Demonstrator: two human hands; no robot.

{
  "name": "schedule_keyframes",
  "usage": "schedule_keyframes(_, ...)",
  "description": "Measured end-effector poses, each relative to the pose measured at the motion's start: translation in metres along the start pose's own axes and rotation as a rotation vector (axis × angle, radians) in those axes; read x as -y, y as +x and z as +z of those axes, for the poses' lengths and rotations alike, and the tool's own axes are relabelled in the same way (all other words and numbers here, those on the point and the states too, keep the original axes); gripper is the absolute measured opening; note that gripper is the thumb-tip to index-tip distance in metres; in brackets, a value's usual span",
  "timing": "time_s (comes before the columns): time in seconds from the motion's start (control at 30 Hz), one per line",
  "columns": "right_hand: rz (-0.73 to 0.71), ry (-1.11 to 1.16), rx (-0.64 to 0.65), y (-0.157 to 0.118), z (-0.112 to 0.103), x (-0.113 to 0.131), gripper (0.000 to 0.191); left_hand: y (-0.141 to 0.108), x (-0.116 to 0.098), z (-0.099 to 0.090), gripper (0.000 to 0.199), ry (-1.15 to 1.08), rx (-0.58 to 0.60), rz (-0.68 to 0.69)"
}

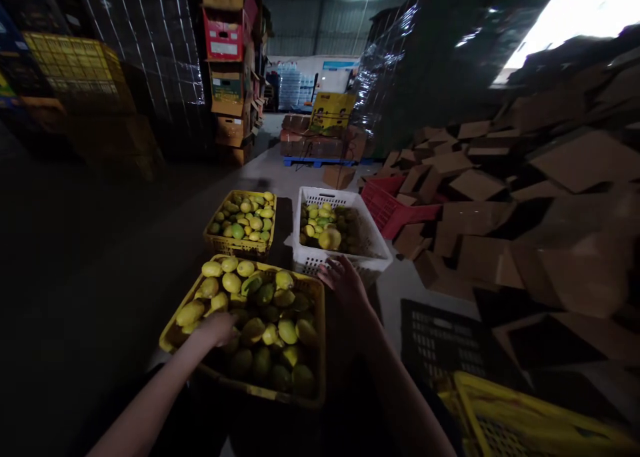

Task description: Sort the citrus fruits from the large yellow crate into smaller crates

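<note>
My left hand [219, 329] reaches into the near yellow crate [323, 337], its fingers dipping among the lemons [253, 330]. Shadow and fruit hide the fingertips, so a grip on a lemon cannot be made out. My right hand [344, 280] is held at the near wall of the white crate [373, 243], fingers apart and nothing in them. Just beyond those fingers a larger-looking yellow lemon [330, 238] shows over the fruit in the white crate; whether it rests there or is in the air I cannot tell. The fruit ranges from yellow to green.
Behind the near crate stands a smaller yellow crate [207, 233] full of lemons. A red crate [385, 207] and a heap of cardboard boxes [475, 243] lie to the right. At lower right are a black crate [440, 340] and another yellow crate [465, 397].
</note>
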State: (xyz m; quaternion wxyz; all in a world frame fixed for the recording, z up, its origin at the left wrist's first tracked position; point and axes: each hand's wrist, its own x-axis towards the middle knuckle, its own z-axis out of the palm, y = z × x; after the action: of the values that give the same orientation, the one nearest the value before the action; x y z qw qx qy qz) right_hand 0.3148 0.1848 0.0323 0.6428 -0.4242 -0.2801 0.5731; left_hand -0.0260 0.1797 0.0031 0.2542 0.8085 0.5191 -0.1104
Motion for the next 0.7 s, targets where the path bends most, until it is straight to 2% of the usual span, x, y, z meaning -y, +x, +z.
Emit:
schedule_keyframes(0.1, 0.066, -0.042, -0.003, -0.010, -0.006, -0.001, 0.026, 0.000, -0.007, -0.002, 0.042, 0.083, 0.037, -0.025)
schedule_keyframes(0.2, 0.255, -0.140, 0.103, -0.029, 0.009, -0.020, 0.028, 0.007, -0.007, -0.001, 0.037, 0.106, 0.037, -0.042)
schedule_keyframes(0.27, 0.311, -0.221, 0.125, -0.037, 0.022, -0.028, 0.027, 0.014, -0.005, 0.005, 0.033, 0.120, 0.038, -0.046)
schedule_keyframes(0.43, 0.209, -0.395, 0.077, -0.045, 0.035, -0.017, 0.023, 0.036, -0.004, 0.039, 0.032, 0.145, 0.048, -0.025)
schedule_keyframes(0.57, 0.123, -0.321, 0.046, -0.051, 0.031, 0.000, 0.022, 0.042, -0.009, 0.073, 0.059, 0.170, -0.006, -0.003)
schedule_keyframes(0.7, 0.077, -0.233, 0.020, -0.052, 0.026, 0.008, 0.019, 0.045, -0.011, 0.096, 0.069, 0.190, -0.091, 0.004)
